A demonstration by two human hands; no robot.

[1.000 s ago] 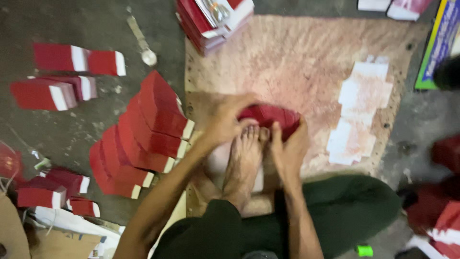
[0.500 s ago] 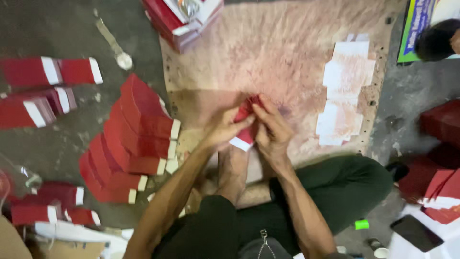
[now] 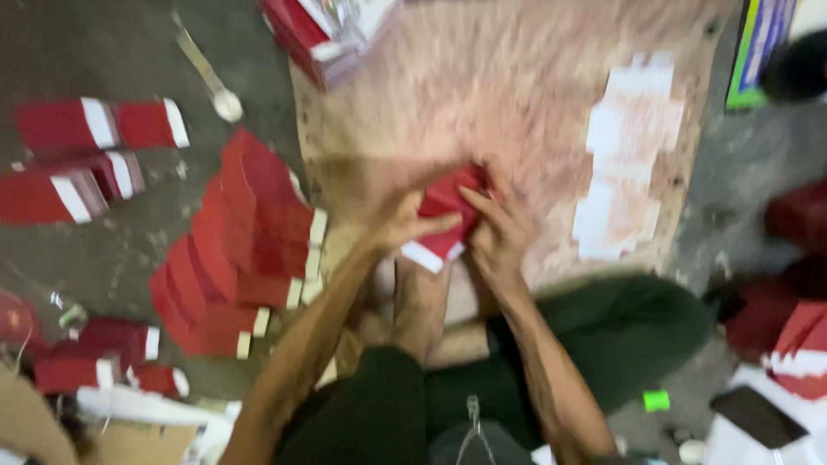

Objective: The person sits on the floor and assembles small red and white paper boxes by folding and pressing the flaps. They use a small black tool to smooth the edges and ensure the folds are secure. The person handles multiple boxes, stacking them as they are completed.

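Note:
My left hand (image 3: 398,217) and my right hand (image 3: 500,232) both grip a small red carton with a white end (image 3: 444,226), held just above my bare foot (image 3: 422,297). The carton is tilted, its white end pointing down toward me. The hands are blurred by motion. I sit cross-legged in dark green trousers (image 3: 603,344) at the near edge of a worn pink board (image 3: 517,103).
A slanted row of several folded red cartons (image 3: 245,250) lies left of my hands. More red cartons (image 3: 86,155) are scattered at the far left, and a stack (image 3: 323,30) sits at the top. White flat sheets (image 3: 624,155) lie on the board's right. A spoon (image 3: 211,77) rests on the floor.
The carton has gone from flat under both hands to gripped and lifted off the board, tilted. The view has shifted so the hands sit more central.

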